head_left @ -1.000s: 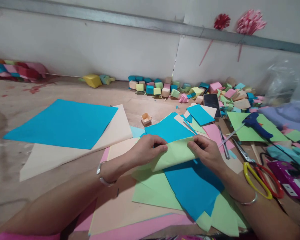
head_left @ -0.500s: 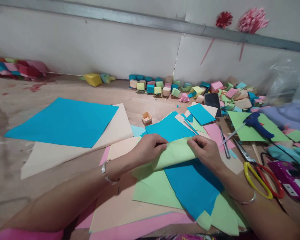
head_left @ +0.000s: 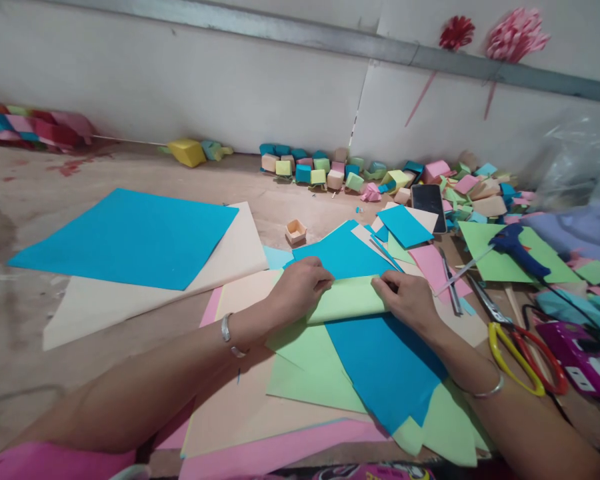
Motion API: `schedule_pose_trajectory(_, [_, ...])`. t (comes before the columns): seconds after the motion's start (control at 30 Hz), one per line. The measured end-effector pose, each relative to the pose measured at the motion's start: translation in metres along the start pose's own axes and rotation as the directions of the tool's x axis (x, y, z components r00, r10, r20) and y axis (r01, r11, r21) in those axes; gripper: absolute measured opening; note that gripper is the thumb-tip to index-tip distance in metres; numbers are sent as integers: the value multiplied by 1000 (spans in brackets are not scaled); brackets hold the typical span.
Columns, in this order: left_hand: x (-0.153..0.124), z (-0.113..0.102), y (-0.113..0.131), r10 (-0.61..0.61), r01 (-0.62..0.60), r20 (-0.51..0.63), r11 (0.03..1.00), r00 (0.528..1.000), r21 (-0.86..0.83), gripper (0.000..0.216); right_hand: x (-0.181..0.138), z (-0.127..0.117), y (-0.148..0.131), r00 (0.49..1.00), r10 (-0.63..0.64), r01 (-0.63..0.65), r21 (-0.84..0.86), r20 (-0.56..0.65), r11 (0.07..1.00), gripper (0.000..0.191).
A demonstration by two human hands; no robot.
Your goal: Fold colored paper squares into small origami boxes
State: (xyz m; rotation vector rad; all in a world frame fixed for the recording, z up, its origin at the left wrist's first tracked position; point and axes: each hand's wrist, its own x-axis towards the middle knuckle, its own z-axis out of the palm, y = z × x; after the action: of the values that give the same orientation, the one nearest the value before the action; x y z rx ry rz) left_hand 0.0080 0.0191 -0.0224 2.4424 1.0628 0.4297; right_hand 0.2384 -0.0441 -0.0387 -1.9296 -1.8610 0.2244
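A light green paper sheet [head_left: 350, 299] is stretched between my two hands, folded over along its length. My left hand [head_left: 303, 287] pinches its left end between thumb and fingers. Its right end is gripped by my right hand [head_left: 407, 297], thumb toward the middle. Beneath lies a blue paper sheet [head_left: 385, 370], partly covered by the green one and my right forearm. More light green paper [head_left: 315, 383] lies under that, on top of a large peach sheet [head_left: 230, 413] and pink sheets.
A large blue sheet [head_left: 130, 240] lies at left over cream paper. Behind my hands sits a small peach paper box [head_left: 295, 231]. Scissors [head_left: 515, 360], a craft knife [head_left: 450, 283], a glue gun [head_left: 515, 247] and a phone [head_left: 429, 208] lie at right. Small paper boxes [head_left: 305, 173] line the wall.
Both hands have shifted slightly, and the folded green strip between them looks narrower and flatter, its lower edge higher. My view has tilted a little.
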Motion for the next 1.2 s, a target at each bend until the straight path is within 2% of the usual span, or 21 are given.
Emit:
schedule_pose_trajectory(0.23, [1,1,2,17,-18,7,994,1000,104,20,2,2,-1,1000,-15,16,-65,16,998,41])
schedule_pose_trajectory(0.37, [1,0,5,91,-91,7,968,996,234,20,2,3,-3,999,-10,13,-112,30,994,38])
schedule_pose_trajectory(0.5, [1,-4,12,252,-277,122,921,960,275,21,2,2,-4,999,2,6,-147,50,989,36])
schedule_pose_trajectory(0.57, [5,-5,15,277,-327,213,910,937,256,19,2,2,-5,998,2,7,-158,58,987,35])
schedule_pose_trajectory(0.7, [20,-2,24,146,-231,289,930,946,286,18,2,2,-5,998,-8,17,-163,55,986,35])
schedule_pose_trajectory(0.9, [37,20,42,-26,-58,202,913,979,403,33,1,1,-7,998,-11,22,-163,67,986,34])
schedule_pose_trajectory(1.07, [31,25,48,-73,-16,185,900,980,437,32,1,-1,-9,997,1,12,-174,74,985,34])
schedule_pose_trajectory(1.2, [24,23,46,-42,-54,200,890,979,452,36,2,-1,-8,996,15,-1,-163,86,987,33])
